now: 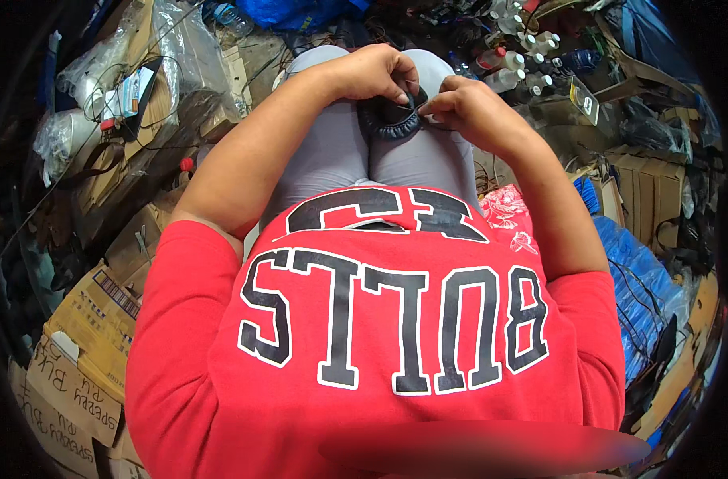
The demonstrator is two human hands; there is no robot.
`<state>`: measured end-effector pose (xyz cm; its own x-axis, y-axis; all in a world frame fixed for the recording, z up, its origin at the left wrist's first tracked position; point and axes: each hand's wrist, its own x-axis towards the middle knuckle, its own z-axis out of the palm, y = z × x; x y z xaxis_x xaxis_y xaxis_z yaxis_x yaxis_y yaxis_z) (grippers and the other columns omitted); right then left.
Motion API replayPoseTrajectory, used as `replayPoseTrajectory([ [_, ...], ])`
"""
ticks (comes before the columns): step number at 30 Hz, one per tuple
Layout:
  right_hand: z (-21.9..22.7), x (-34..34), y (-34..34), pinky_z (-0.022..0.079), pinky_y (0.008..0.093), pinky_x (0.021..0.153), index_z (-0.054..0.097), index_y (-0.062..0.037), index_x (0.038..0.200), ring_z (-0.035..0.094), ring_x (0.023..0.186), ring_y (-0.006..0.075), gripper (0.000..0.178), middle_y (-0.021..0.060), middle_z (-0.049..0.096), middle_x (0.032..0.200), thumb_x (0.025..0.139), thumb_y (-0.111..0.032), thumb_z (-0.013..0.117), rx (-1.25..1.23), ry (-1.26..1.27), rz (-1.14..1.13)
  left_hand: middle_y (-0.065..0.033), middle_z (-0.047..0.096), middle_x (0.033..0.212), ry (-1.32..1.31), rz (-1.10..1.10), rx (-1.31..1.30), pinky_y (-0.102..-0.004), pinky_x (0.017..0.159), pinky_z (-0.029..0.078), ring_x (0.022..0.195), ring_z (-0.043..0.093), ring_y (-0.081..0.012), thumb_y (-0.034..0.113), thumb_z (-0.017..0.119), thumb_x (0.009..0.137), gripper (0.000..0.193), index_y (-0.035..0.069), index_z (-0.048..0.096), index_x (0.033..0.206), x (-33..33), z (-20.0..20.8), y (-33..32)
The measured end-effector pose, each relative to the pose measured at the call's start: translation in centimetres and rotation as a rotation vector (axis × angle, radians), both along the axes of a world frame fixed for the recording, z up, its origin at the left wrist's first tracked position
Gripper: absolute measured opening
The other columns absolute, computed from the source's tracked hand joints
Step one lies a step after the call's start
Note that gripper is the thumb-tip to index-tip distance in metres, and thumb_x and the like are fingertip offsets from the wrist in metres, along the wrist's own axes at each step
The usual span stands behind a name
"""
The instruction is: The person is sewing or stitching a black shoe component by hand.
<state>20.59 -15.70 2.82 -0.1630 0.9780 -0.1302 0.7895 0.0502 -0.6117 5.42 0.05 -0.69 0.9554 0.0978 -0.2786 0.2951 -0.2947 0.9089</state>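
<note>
A small black piece [392,128] lies over my grey-trousered thighs [324,152]. It looks like a leathery shoe upper with a puckered, gathered rim and an open middle. My left hand [384,73] is closed, thumb and fingers pinching the piece's far edge. Just to the right, my right hand [466,110] is also closed, its thumb and forefinger pressed together at the right edge of the same piece. Whether a needle or thread sits between those fingertips is too small to tell.
Plastic bottles [507,78] crowd the far right. Cardboard and clear plastic bags [192,60] are heaped at the far left. Flattened cartons [92,327] lie by my left side; blue plastic sheeting [631,279] and a cardboard box [647,188] are on my right.
</note>
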Motion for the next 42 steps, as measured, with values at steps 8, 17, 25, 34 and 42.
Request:
replayPoseTrajectory([
  [8,-2.9,0.5,-0.5,0.047,0.0264,0.061,0.067,-0.0053,0.101,0.058,0.062,0.0122,0.024,0.0056,0.063,0.070,0.082,-0.020,0.066,-0.068,0.427,-0.243,-0.0064,0.064,0.079,-0.101,0.361,0.420,-0.0277,0.069,0.047,0.075,0.059,-0.0144,0.006,0.072,0.072,0.020,0.003,0.064,0.090,-1.2,0.5,-2.3],
  [17,-1.5,4.1,-3.4,0.045,0.0213,0.048,0.061,-0.0020,0.096,0.056,0.053,0.0089,0.028,0.0043,0.061,0.066,0.087,-0.028,0.061,-0.883,0.907,-0.164,-0.0125,0.064,0.083,0.235,0.353,0.434,-0.0329,0.073,0.048,0.080,0.062,-0.0228,0.013,0.065,0.078,0.020,0.004,0.064,0.096,-10.8,4.6,-2.1],
  [25,-7.7,3.8,-2.0,0.050,0.0289,0.073,0.058,-0.0025,0.088,0.063,0.078,0.0179,0.025,0.0072,0.064,0.087,0.090,-0.027,0.058,0.359,1.109,-0.985,-0.0081,0.064,0.092,-0.564,0.783,-0.393,-0.0292,0.080,0.047,0.087,0.061,-0.0191,0.031,0.051,0.093,0.031,0.002,0.062,0.097,-8.1,4.1,-0.9],
  [34,-5.0,0.0,-3.3,0.035,0.0305,0.063,0.037,-0.0122,0.058,0.029,0.049,0.0130,0.047,-0.0018,0.031,0.053,0.095,-0.040,0.040,-0.063,2.160,-0.656,0.0003,0.031,0.050,-0.537,0.902,-1.316,-0.0303,0.053,0.033,0.045,0.032,-0.0148,0.040,0.035,0.097,0.046,0.014,0.037,0.060,-7.6,1.3,1.7],
  [42,-4.6,2.0,-5.8,0.033,0.0307,0.062,0.033,-0.0128,0.056,0.027,0.048,0.0115,0.049,-0.0025,0.028,0.051,0.096,-0.040,0.039,0.073,1.761,-0.593,0.0036,0.023,0.046,-0.392,1.099,-1.138,-0.0294,0.045,0.026,0.039,0.021,-0.0115,0.035,0.035,0.097,0.046,0.018,0.031,0.055,-9.5,-0.1,5.0],
])
